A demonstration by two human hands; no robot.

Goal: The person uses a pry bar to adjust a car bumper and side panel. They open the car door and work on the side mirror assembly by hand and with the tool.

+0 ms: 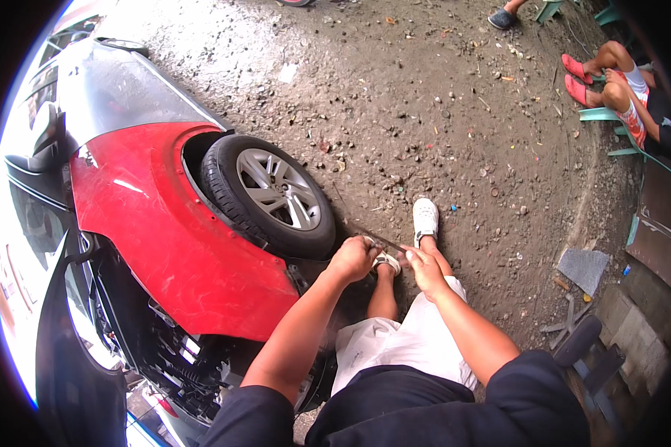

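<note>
Thin, dark, rod-like tool of uncertain material is held slantwise in front of the body, above the gap between the feet. The right hand pinches its near end between thumb and curled fingers. The left hand is curled beside the tool; blur and its own knuckles hide the contact, so I cannot tell whether it pinches the tool or something smaller. Holding both hands close together, with elbows bent, probably steadies the piece and keeps it in sight.

Just left and ahead stands the black rubber tyre with its silver spoked wheel, under the curved, scuffed red fender. The fender's front corner comes near the left forearm, so movement that way looks tightest. The white shoe on the right foot limits the low space ahead. Beyond, brown stony ground gives the widest room forward and right, before the seated person and the grey flat slab.
</note>
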